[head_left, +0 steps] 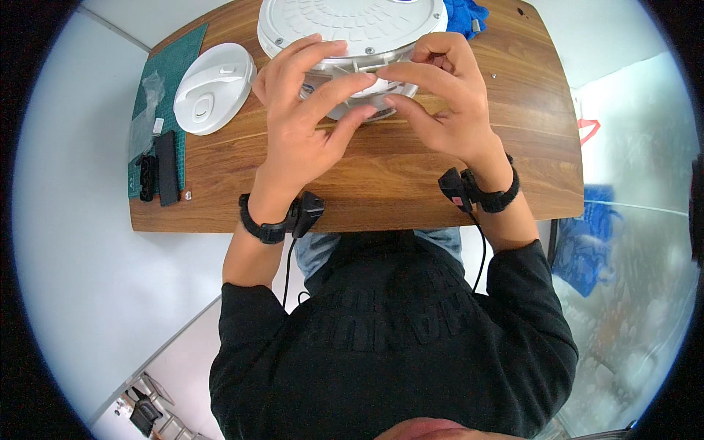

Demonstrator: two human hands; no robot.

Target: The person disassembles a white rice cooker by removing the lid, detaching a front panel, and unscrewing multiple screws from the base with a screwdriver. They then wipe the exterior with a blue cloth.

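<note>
A large white round plastic appliance (pixel 352 26) sits at the far edge of the table, its ribbed disc-shaped face up, with screws along the rim. At its near side is a small white plastic part (pixel 364 92), partly hidden by my fingers. My left hand (pixel 304 99) pinches this part between index finger and thumb, its other fingers resting against the appliance's side. From the right, my right hand (pixel 444 92) closes index finger and thumb on the same part, its remaining fingers curled near the rim. The fingertips of both hands nearly meet.
Left of the appliance lies a white round lid (pixel 229 77) with a raised handle bar, partly over a green cutting mat (pixel 189 55). On the mat are a clear plastic bag (pixel 147 110) and a black bar (pixel 168 169). Blue cloth (pixel 466 16) lies behind right.
</note>
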